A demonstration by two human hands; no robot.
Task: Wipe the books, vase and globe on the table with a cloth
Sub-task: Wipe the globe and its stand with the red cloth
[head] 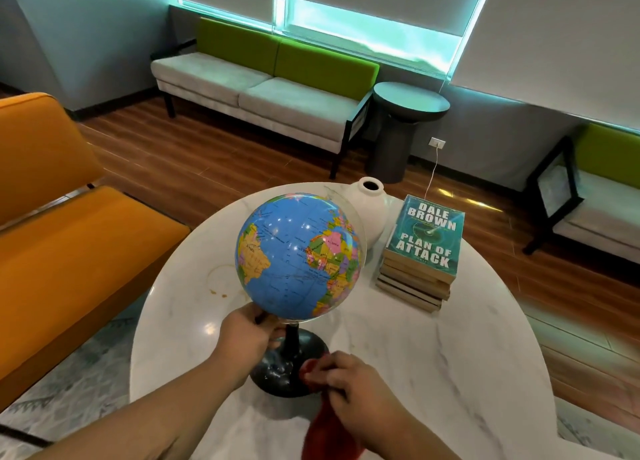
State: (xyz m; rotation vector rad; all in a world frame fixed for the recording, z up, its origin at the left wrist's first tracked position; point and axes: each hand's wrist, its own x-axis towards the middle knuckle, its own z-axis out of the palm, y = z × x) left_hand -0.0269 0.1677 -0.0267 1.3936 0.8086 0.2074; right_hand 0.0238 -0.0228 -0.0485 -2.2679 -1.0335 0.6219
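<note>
Bunching a red cloth in the right hand, fingers curled round it, and pressing it against the near right edge of the globe's black base. Steadying the globe with the left hand, fingers curled about the top of the stem just beneath the sphere. Standing the globe upright toward the near side of the round marble table, and showing pale specks on the left of the base. Leaving alone a faint brownish ring on the tabletop just left of the globe. Not touching the white vase just behind the globe on its right, nor the stack of books further right of the globe and apart from it. Judging from this: working on the globe, probably at the base, with the specks there suggesting more wiping to come, and finding no sign either way of wiping on vase or books
</note>
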